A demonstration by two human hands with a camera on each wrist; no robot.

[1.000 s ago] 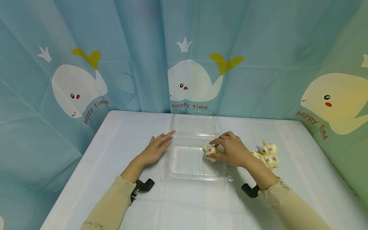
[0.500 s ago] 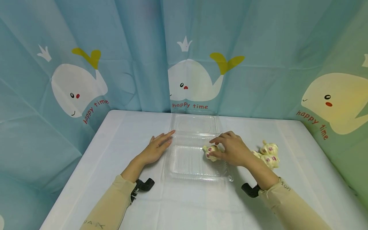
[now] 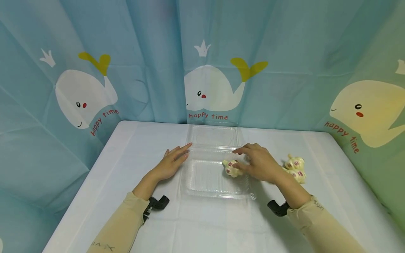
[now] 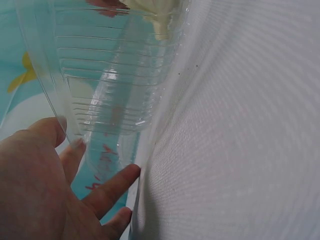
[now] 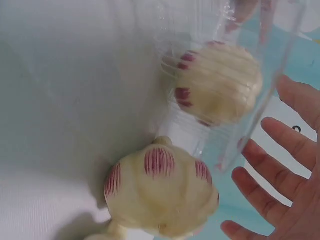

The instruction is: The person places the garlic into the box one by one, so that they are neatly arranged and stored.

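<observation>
1. A garlic bulb [image 3: 232,169] sits inside the right half of a clear plastic tray [image 3: 196,195], its pale stem pointing left.
2. The right hand [image 3: 261,163] hovers at the tray's right side, fingers well spread, with nothing in its grasp. From the head view the thumb overlaps the bulb; the right wrist view shows the fingertips apart from it.
3. The left hand [image 3: 169,165] lies at the tray's left edge, fingers stretched out and parted, fingertips at the rim; it grips nothing.
4. A clear lid [image 3: 215,136] lies folded back behind the tray, near the table's far edge.
5. On the right, outside the tray, more garlic bulbs [image 3: 296,165] are bunched together, partly hidden by the right forearm.
6. Everything stands on a white-covered table [image 3: 202,225].
7. Beige sleeves [image 3: 115,226] cover both forearms.
8. Behind hangs a blue curtain [image 3: 284,42] printed with whales and "happy time".
</observation>
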